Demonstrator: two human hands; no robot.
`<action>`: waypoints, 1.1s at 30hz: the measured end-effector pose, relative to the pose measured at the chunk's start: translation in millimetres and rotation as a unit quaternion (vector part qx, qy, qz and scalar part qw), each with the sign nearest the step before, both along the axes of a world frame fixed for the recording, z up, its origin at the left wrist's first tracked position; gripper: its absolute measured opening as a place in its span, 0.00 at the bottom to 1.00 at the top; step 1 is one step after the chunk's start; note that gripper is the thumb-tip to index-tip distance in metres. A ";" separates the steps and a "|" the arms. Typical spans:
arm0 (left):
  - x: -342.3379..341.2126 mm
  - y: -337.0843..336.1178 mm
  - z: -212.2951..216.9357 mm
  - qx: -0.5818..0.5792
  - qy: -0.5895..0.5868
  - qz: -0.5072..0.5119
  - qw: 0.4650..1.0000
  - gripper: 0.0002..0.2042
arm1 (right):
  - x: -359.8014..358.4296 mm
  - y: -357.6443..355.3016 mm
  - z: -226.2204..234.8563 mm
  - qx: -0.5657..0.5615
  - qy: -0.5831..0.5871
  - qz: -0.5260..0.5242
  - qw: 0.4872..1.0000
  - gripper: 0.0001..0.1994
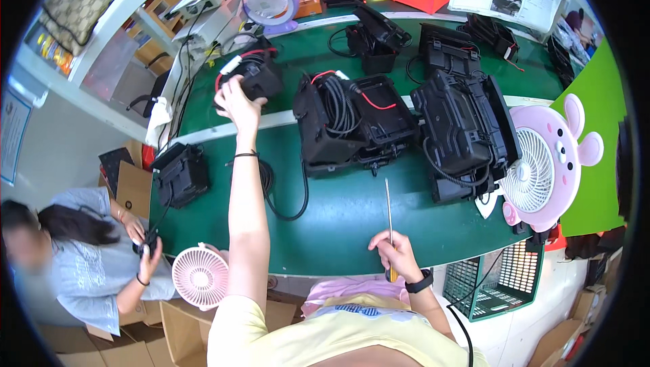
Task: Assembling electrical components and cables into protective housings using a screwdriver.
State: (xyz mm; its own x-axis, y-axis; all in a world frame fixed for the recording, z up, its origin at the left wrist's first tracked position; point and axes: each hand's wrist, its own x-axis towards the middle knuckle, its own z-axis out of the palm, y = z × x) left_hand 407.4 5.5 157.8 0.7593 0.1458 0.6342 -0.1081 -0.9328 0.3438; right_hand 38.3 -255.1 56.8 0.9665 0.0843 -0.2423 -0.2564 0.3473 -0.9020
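Note:
My left hand (240,104) reaches over the table's far left part, its fingers and thumb around the near side of a black plastic box (265,77). Coiled black cable and a red wire with a white tag lie on that box. In my right hand (398,256), near the front edge, is a screwdriver (392,275) with a yellowish handle, its long thin shaft pointing away from me. Beyond it sits an opened black case (391,118) with a coil of black cable (336,106) in its left part. More black cases (457,138) are stacked to the right.
A pink rabbit-shaped fan (552,157) stands at the right, a purple fan (269,0) at the back. One black box (183,176) rests at the left edge. A co-worker (101,245) there handles something black. A green crate (474,299) is below the table.

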 end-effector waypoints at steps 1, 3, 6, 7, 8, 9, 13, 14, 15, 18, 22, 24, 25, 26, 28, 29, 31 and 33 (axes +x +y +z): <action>-13.3 7.8 12.5 -0.013 -0.026 0.018 0.999 0.39 | -0.5 -0.7 -4.3 0.011 -0.007 -0.001 1.000 0.06; -47.6 21.0 34.4 -0.041 -0.094 0.048 0.994 0.40 | -1.7 -1.4 -8.8 0.029 -0.011 -0.004 1.000 0.05; -125.2 27.9 67.1 -0.032 -0.176 0.059 0.982 0.38 | -4.2 -2.0 -12.5 0.045 -0.046 -0.022 0.998 0.06; -156.4 31.5 75.3 0.000 -0.212 0.025 0.977 0.37 | -5.7 -2.1 -12.7 0.056 -0.048 -0.030 0.997 0.06; -186.1 30.2 78.2 0.005 -0.218 0.014 0.976 0.36 | -6.2 -2.8 -14.0 0.066 -0.051 -0.042 0.996 0.06; -217.2 30.2 75.6 -0.006 -0.214 0.016 0.977 0.36 | -6.9 -4.0 -15.3 0.061 -0.061 -0.044 0.995 0.06; -321.1 21.5 12.7 0.005 -0.225 -0.008 0.974 0.27 | -20.6 -7.2 -25.4 0.108 -0.092 -0.050 0.989 0.06; -346.3 16.2 -3.8 -0.005 -0.175 -0.031 0.984 0.24 | -27.0 -6.2 -22.2 0.071 -0.100 -0.057 0.991 0.06; -372.6 10.6 -20.8 -0.014 -0.142 -0.058 0.988 0.24 | -35.8 -5.0 -17.2 0.035 -0.105 -0.064 0.992 0.05; -416.6 -10.1 -59.0 -0.054 -0.058 -0.126 0.989 0.25 | -61.8 -1.6 -6.7 -0.027 -0.094 -0.097 0.991 0.08; -436.6 -42.4 -86.6 -0.052 0.012 -0.215 0.975 0.18 | -85.2 -0.2 6.3 -0.037 -0.103 -0.153 0.982 0.12; -437.1 -55.9 -90.8 0.035 -0.046 -0.249 0.967 0.21 | -88.1 -1.4 10.4 -0.070 -0.116 -0.170 0.976 0.16; -438.6 -61.3 -91.1 0.079 -0.046 -0.262 0.961 0.21 | -88.3 -0.6 13.9 -0.094 -0.124 -0.181 0.971 0.17; -438.6 -65.2 -90.2 0.130 -0.053 -0.266 0.954 0.21 | -89.4 0.3 16.1 -0.090 -0.125 -0.194 0.969 0.18; -432.3 -73.6 -69.0 0.014 0.021 -0.358 0.933 0.20 | -90.2 0.0 16.3 -0.085 -0.084 -0.224 0.967 0.18; -430.7 -72.1 -53.9 -0.064 0.104 -0.407 0.905 0.20 | -87.5 -1.9 15.6 -0.081 -0.086 -0.247 0.962 0.16; -423.9 -63.4 -22.9 -0.008 0.137 -0.421 0.897 0.21 | -85.4 -12.8 10.7 -0.083 -0.103 -0.254 0.958 0.13; -415.0 -63.2 -14.0 -0.006 0.102 -0.380 0.919 0.15 | -84.5 -17.3 11.9 -0.095 -0.094 -0.249 0.959 0.10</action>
